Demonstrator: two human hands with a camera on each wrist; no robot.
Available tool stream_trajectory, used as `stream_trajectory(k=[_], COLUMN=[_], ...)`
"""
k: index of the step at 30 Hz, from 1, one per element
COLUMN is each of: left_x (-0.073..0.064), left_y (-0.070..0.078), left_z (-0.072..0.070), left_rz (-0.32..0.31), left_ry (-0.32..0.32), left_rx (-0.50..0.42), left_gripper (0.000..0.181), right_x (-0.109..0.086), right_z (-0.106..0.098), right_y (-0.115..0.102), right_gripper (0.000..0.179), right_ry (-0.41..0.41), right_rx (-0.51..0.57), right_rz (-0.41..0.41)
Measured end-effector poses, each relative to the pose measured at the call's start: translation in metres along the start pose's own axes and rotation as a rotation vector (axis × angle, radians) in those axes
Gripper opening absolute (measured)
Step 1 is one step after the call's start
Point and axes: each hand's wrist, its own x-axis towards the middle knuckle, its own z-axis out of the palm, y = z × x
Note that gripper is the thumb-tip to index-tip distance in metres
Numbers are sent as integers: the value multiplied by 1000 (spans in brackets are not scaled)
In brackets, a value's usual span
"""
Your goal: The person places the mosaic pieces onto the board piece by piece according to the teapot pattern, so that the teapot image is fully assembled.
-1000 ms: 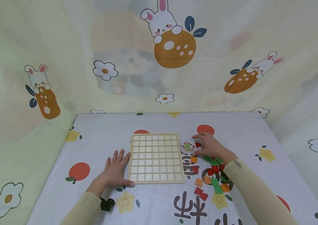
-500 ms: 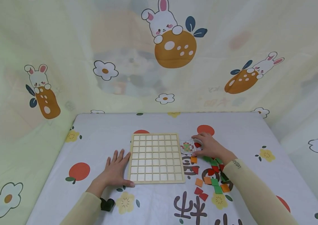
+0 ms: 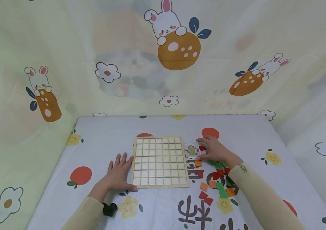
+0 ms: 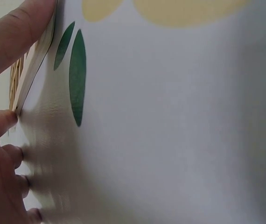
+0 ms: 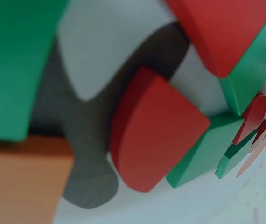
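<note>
My left hand [image 3: 116,177] lies spread at the left side of a square wooden grid board [image 3: 159,159]. Thumb and index finger touch the board's edge, and in the left wrist view the wooden edge [image 4: 34,70] runs between them. Just past the board's right side, my right hand [image 3: 215,150] pinches a small white pattern card [image 3: 192,150] near its right corners, thumb at the lower one and index finger at the upper. The card carries a red and green picture and bows slightly. A red piece [image 3: 202,148] shows under the right palm.
Right of the board lie loose orange squares [image 3: 203,186], green squares [image 3: 223,194] and red rounded pieces [image 3: 208,201], several partly under the right forearm. In the right wrist view a red quarter-round piece [image 5: 156,135] is close up. A black object [image 3: 110,209] sits by the left wrist.
The card between the right fingers has shifted very slightly and looks flatter than before. Both hands, the board and the loose pieces have stayed in place.
</note>
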Motion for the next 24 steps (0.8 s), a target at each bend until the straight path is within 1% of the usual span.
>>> stream_trajectory(k=[7, 11, 15, 19, 24], left_x=[2, 3, 3, 3, 3], left_y=[-1, -2, -4, -5, -5], left_z=[1, 1, 1, 2, 3], left_rz=[0, 4, 8, 11, 12], left_ry=[-4, -7, -10, -7, -11], left_rx=[-5, -1, 3, 2, 4], left_gripper=[126, 127, 128, 129, 129], right_x=[-2, -7, -14, -21, -32], right_z=[-6, -14, -20, -22, -20], right_y=[2, 4, 11, 21, 31], right_gripper=[90, 86, 82, 73, 58], right_ry=[3, 7, 7, 20, 30], right_rx=[10, 79, 138, 177, 217], right_rz=[34, 70, 70, 53, 81])
